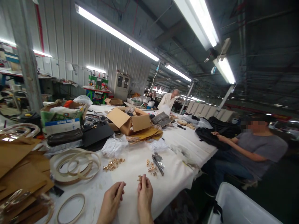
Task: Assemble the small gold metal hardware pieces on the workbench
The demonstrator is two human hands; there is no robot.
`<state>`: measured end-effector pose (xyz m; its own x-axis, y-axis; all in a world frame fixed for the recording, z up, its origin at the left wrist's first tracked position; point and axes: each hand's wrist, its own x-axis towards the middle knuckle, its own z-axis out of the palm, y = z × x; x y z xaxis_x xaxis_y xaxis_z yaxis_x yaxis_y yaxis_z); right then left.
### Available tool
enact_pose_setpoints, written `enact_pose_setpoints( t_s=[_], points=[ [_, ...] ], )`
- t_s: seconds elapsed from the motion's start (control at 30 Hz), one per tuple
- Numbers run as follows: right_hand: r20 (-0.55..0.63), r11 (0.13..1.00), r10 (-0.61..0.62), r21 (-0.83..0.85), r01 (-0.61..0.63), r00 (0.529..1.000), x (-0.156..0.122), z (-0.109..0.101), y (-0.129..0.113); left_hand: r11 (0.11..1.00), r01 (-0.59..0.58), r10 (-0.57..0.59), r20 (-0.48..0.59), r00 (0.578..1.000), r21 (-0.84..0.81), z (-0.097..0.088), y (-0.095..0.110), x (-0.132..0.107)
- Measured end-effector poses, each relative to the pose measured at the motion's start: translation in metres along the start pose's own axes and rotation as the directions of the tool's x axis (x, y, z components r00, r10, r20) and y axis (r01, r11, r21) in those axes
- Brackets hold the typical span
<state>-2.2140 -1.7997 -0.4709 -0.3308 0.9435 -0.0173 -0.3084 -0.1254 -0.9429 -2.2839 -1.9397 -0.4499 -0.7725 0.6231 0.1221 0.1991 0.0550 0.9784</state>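
Observation:
My left hand [113, 197] rests on the white-covered table [179, 149] with its fingers curled together in a pinch; what it holds is too small to name. My right hand [144, 193] sits beside it, fingers pressed together on a small gold metal fitting [139, 178]. Just beyond my hands lie a heap of gold fittings [113, 164], a second scatter of gold fittings [151, 167] and a grey metal tool [158, 161].
Rolls of beige tape [74, 165] and brown card sheets [21, 174] lie at left. An open cardboard box [129, 121], dark bags and plastic wrap crowd the table farther back. A seated person [254, 149] works at right, another person [168, 99] stands far off. White bin [235, 205] at lower right.

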Motion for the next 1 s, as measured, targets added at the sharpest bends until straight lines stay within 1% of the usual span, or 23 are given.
enact_pose_setpoints(
  t_s=[0.07,0.1,0.2,0.3,0.43,0.5,0.57,0.67,0.73,0.8,0.83,0.9,0.93,1.0],
  points=[
    [-0.078,0.995,-0.080,-0.068,0.075,0.994,0.027,-0.007,-0.006,1.000,0.006,-0.006,0.011,1.000,0.012,0.001,0.002,0.000],
    [-0.089,0.987,-0.116,-0.121,0.105,0.989,0.041,-0.011,-0.011,1.000,0.008,-0.008,0.017,1.000,0.010,0.001,0.003,0.000],
    [-0.054,0.961,-0.170,-0.230,0.153,0.984,0.081,-0.023,-0.029,1.000,0.008,-0.008,0.033,0.999,0.013,0.001,0.006,0.000],
    [0.004,0.921,-0.192,-0.344,0.182,0.981,0.111,-0.028,-0.049,1.000,-0.010,0.009,0.043,0.999,0.018,0.002,0.007,-0.001],
    [0.046,0.843,-0.233,-0.488,0.226,0.971,0.140,-0.027,-0.069,0.998,-0.057,0.054,0.066,0.996,0.033,0.002,0.009,0.000],
    [0.067,0.814,-0.243,-0.529,0.241,0.968,0.148,-0.026,-0.074,0.996,-0.073,0.070,0.064,0.996,0.054,0.002,0.009,0.001],
    [0.087,0.795,-0.238,-0.555,0.245,0.967,0.149,-0.026,-0.074,0.992,-0.088,0.084,0.046,0.995,0.086,0.002,0.011,0.001],
    [0.072,0.788,-0.234,-0.571,0.232,0.970,0.135,-0.027,-0.064,0.983,-0.119,0.119,0.007,0.993,0.143,0.000,0.015,-0.003],
    [0.040,0.817,-0.250,-0.527,0.233,0.967,0.115,-0.025,-0.051,0.977,-0.140,0.143,-0.003,0.990,0.162,-0.001,0.018,-0.006],
    [0.028,0.869,-0.246,-0.436,0.233,0.969,0.085,-0.018,-0.036,0.983,-0.128,0.130,-0.010,0.991,0.129,-0.003,0.018,-0.007],
    [0.024,0.901,-0.226,-0.374,0.218,0.974,0.067,-0.013,-0.029,0.988,-0.113,0.115,-0.009,0.993,0.100,-0.004,0.018,-0.006],
    [0.021,0.951,-0.150,-0.269,0.150,0.988,0.027,-0.002,-0.017,0.995,-0.086,0.088,-0.027,0.996,0.048,-0.007,0.018,-0.006],
    [0.023,0.966,-0.107,-0.234,0.110,0.994,0.007,0.003,-0.014,0.997,-0.076,0.077,-0.048,0.996,0.024,-0.007,0.018,-0.008],
    [0.027,0.973,-0.054,-0.223,0.059,0.998,-0.028,0.013,-0.009,0.998,-0.058,0.055,-0.111,0.992,-0.022,-0.009,0.019,-0.015]
  ],
)
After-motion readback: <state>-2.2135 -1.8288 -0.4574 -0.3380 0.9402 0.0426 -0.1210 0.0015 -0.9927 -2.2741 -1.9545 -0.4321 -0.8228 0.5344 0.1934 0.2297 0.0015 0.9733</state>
